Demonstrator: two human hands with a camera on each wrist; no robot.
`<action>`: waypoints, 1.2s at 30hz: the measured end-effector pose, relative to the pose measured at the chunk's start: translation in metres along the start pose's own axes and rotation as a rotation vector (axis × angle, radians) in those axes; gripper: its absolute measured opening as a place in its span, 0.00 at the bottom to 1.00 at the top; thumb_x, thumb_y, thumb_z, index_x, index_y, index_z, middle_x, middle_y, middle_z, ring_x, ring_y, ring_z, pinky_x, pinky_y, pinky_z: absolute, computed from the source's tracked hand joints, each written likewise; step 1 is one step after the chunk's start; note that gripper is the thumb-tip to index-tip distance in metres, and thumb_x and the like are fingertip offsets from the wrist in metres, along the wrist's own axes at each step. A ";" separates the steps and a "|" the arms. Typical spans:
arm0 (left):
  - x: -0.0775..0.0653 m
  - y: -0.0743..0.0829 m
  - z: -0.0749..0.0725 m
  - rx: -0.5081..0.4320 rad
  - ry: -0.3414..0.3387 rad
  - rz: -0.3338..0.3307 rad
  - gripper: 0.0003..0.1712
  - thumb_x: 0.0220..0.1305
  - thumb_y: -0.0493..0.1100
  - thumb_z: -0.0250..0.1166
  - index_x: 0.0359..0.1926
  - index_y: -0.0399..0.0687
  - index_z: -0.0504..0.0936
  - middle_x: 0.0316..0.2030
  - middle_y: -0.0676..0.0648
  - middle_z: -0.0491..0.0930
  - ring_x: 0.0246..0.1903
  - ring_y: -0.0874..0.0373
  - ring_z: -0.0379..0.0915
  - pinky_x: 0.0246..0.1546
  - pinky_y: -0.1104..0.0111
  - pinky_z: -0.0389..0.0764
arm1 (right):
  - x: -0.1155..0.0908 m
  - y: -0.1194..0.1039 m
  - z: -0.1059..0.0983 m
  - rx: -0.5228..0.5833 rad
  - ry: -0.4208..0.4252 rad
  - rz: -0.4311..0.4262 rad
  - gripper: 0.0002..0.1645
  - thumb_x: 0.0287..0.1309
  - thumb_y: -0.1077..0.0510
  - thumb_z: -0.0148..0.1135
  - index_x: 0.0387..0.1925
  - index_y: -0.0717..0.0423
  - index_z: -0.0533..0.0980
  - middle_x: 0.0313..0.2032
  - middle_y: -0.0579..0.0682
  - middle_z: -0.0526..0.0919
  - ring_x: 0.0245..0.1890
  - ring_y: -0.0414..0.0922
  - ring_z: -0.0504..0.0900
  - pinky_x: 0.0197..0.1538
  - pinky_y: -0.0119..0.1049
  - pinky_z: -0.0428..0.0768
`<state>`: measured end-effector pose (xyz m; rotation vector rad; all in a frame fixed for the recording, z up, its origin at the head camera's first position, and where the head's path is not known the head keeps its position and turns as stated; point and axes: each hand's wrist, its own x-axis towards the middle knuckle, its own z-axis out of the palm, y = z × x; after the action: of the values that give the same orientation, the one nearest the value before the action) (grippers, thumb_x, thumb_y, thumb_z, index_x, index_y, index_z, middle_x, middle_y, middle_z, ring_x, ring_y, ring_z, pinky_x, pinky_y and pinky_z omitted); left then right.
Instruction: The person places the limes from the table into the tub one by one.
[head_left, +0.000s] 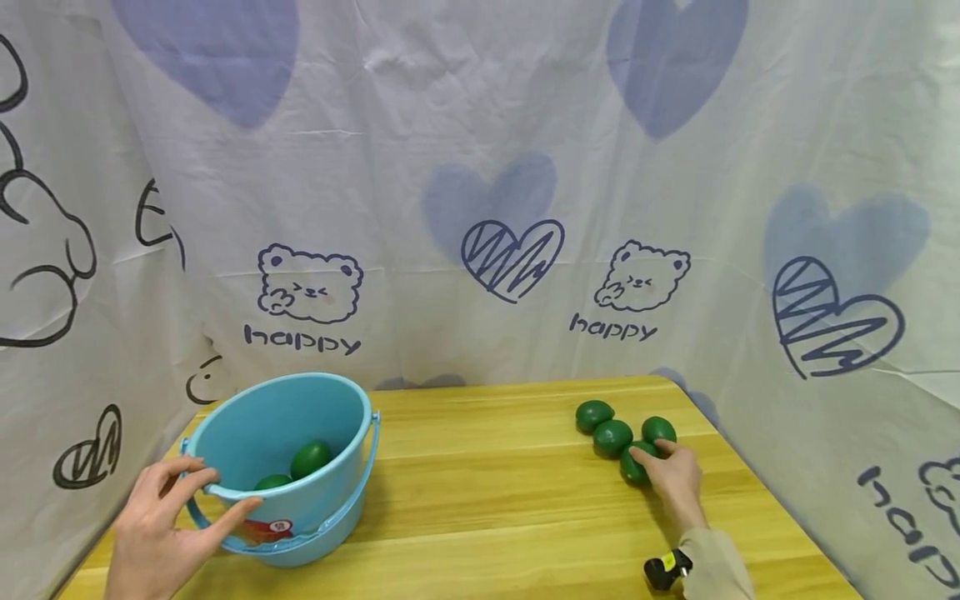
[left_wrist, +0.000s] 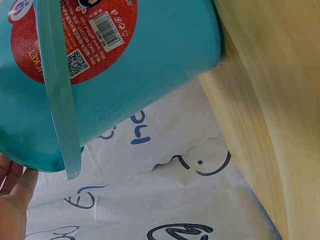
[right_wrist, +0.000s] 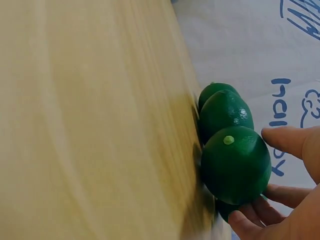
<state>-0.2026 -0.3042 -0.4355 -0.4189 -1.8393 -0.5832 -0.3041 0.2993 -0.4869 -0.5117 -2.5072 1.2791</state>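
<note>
Light-blue plastic bucket (head_left: 251, 425) stands on the left near part of the wood-grain table (head_left: 480, 500); L hand (head_left: 161, 517) grips its rim, thumb outside, fingers over the edge. Handle (left_wrist: 57, 90) hangs on the near side & crosses the red label (left_wrist: 112, 30). Inside: 2 green fruits, the right one (head_left: 311, 459) in plain view, the left one (head_left: 273, 482) partly hidden by the wall.

Right side, toward the far edge, well apart from bucket: 4 more green fruits, bunched. R hand (head_left: 678, 483) has thumb & fingers round the nearest fruit (head_left: 634, 471), pinching it; can't tell how firmly. Others crowd in: rear-right fruit (head_left: 658, 428) next to the fingers, middle fruit (head_left: 613, 437) just left, far-left fruit (head_left: 594, 416) behind that.

Pale sleeve (head_left: 716, 567) w/ small black device (head_left: 665, 571) at R wrist. White printed cloth (head_left: 450, 100) (hearts, bears, "happy") hangs behind & on both sides.
</note>
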 end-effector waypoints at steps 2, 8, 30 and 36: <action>0.000 0.000 0.000 0.000 -0.001 -0.001 0.45 0.46 0.79 0.64 0.28 0.35 0.82 0.34 0.34 0.76 0.37 0.48 0.66 0.51 0.90 0.57 | -0.001 0.001 0.001 0.004 -0.027 0.005 0.41 0.57 0.48 0.68 0.64 0.70 0.68 0.62 0.72 0.70 0.63 0.68 0.68 0.64 0.58 0.69; 0.000 0.000 -0.001 0.001 0.001 -0.004 0.46 0.47 0.79 0.64 0.28 0.35 0.81 0.34 0.34 0.76 0.36 0.43 0.66 0.51 0.89 0.57 | -0.001 0.004 0.006 0.020 -0.098 0.026 0.48 0.56 0.44 0.69 0.68 0.68 0.63 0.63 0.73 0.67 0.61 0.68 0.70 0.60 0.58 0.73; 0.002 0.000 0.000 -0.001 -0.006 -0.008 0.46 0.46 0.79 0.63 0.28 0.36 0.81 0.34 0.34 0.75 0.37 0.45 0.65 0.53 0.90 0.57 | 0.003 -0.003 -0.008 0.342 -0.145 0.106 0.41 0.61 0.54 0.59 0.72 0.61 0.57 0.64 0.71 0.59 0.57 0.63 0.71 0.38 0.37 0.85; 0.000 0.001 0.001 -0.005 0.002 -0.002 0.45 0.47 0.79 0.63 0.27 0.35 0.81 0.34 0.34 0.75 0.36 0.45 0.65 0.51 0.89 0.57 | 0.002 -0.004 -0.009 0.325 -0.118 0.102 0.37 0.61 0.52 0.61 0.70 0.56 0.63 0.63 0.68 0.62 0.52 0.57 0.72 0.40 0.38 0.84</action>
<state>-0.2032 -0.3026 -0.4353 -0.4197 -1.8366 -0.5899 -0.3028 0.3041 -0.4789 -0.5040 -2.3194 1.7609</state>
